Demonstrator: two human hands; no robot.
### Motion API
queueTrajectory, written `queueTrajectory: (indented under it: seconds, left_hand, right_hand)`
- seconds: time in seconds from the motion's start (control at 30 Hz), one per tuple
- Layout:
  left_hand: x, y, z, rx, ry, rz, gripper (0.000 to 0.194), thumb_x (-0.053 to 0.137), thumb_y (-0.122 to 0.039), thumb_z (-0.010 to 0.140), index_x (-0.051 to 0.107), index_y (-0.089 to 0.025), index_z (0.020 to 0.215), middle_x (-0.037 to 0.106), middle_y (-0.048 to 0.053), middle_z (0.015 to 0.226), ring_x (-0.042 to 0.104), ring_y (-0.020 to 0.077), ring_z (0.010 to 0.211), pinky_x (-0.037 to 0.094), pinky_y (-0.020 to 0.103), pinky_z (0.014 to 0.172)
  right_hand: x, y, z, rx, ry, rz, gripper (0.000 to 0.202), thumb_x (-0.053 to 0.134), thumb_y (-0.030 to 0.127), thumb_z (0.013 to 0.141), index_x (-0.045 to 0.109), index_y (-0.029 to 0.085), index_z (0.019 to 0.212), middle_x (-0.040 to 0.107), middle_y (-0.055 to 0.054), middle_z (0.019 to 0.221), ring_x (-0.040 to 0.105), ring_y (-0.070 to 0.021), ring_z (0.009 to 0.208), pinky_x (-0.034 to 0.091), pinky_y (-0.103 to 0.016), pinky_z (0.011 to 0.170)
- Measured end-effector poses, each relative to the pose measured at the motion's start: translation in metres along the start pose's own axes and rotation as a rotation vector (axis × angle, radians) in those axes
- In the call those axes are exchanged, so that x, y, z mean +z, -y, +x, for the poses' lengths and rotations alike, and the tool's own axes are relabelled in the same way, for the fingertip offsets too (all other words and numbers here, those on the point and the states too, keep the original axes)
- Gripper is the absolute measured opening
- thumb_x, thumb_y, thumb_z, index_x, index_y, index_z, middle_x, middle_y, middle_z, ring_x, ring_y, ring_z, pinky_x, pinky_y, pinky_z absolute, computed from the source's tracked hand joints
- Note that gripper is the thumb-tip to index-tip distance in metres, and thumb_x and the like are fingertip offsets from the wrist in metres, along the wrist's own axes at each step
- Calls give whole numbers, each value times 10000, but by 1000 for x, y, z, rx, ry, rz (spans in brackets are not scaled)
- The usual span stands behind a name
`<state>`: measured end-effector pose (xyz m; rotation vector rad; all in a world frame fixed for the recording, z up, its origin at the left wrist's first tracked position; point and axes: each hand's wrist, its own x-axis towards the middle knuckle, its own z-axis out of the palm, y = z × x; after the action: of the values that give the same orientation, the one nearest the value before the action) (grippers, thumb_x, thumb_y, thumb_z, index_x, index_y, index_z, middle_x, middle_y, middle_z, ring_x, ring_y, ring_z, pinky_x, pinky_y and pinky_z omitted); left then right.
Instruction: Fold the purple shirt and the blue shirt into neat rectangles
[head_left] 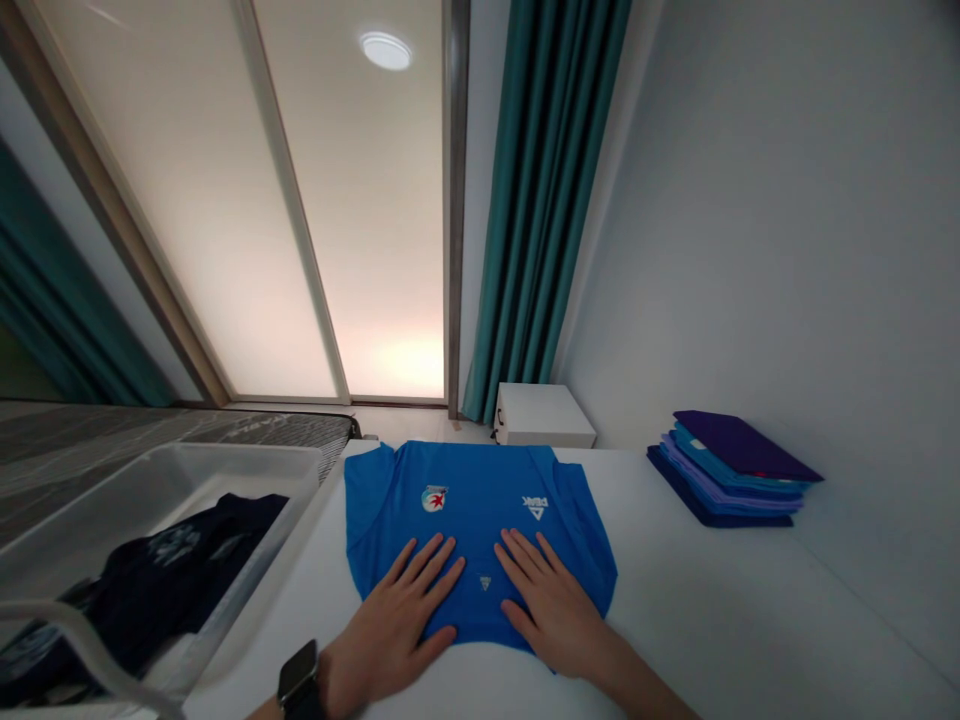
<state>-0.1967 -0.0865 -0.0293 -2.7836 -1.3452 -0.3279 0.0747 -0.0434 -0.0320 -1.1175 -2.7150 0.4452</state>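
White table (pixel 675 620), blue shirt (pixel 480 530) spread flat, stack of folded clothes (pixel 731 475)

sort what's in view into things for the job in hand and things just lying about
Likely part of the work:
blue shirt, spread under left hand and right hand
stack of folded cloth
plastic bin, dark clothes inside
white table

Apparently just there:
white cabinet
teal curtain

the left hand (pixel 399 628) and right hand (pixel 556 612) lie flat, palms down and apart, fingers slightly spread and pointing forward, thumbs angled toward each other, bare right forearm (pixel 641 678) slanting inward.
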Motion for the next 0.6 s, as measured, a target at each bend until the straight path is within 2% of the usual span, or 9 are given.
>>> queueTrajectory:
  seconds: [0.13, 0.23, 0.33, 0.43, 0.53, 0.6]
  left_hand:
    - [-2, -5, -13, 8, 11, 3, 666, 428, -469, 972, 105, -314, 1533, 241, 32, 1579, 314, 283, 1418, 268, 492, 1154]
    - [-6, -7, -12, -9, 50, -26, 676, 410, -489, 977, 76, -309, 1536, 248, 30, 1575, 316, 281, 1417, 291, 480, 1146]
    - [-11, -2, 4, -39, 83, -75, 641, 374, -486, 991, 91, -308, 1538, 260, 34, 1572, 323, 266, 1416, 326, 464, 1133]
    - [-11, 9, 28, -29, 72, -106, 587, 352, -462, 1003, 154, -311, 1534, 254, 32, 1579, 307, 259, 1424, 309, 479, 1143]
    - [-2, 20, 45, -14, 43, -105, 571, 378, -449, 997, 221, -296, 1524, 273, 45, 1575, 297, 263, 1428, 283, 488, 1156]
    - [7, 25, 48, -19, 46, -91, 578, 379, -457, 994, 228, -281, 1524, 276, 59, 1574, 293, 268, 1429, 275, 499, 1158]
  right_hand:
    - [-5, 6, -9, 25, 63, 35, 619, 346, 484, 994, 116, 299, 1538, 99, -5, 1604, 103, -244, 1471, 57, -503, 1201]
    - [-9, 8, -8, 45, 104, 55, 622, 377, 485, 983, 160, 298, 1535, 104, 3, 1604, 110, -237, 1470, 60, -493, 1203]
    - [-13, 4, 3, 46, 83, 67, 575, 366, 476, 987, 268, 272, 1515, 189, -15, 1594, 168, -216, 1461, 124, -447, 1205]
    - [-13, -6, 21, 51, 2, 33, 540, 328, 421, 1003, 306, 224, 1505, 243, -40, 1581, 200, -194, 1452, 152, -404, 1204]
    - [-9, -17, 35, 90, -29, -28, 557, 340, 416, 996, 303, 192, 1505, 245, -71, 1578, 190, -207, 1455, 144, -423, 1201]
    - [-6, -21, 38, 98, -24, -57, 575, 326, 446, 996, 286, 191, 1510, 217, -77, 1584, 168, -214, 1460, 123, -438, 1200]
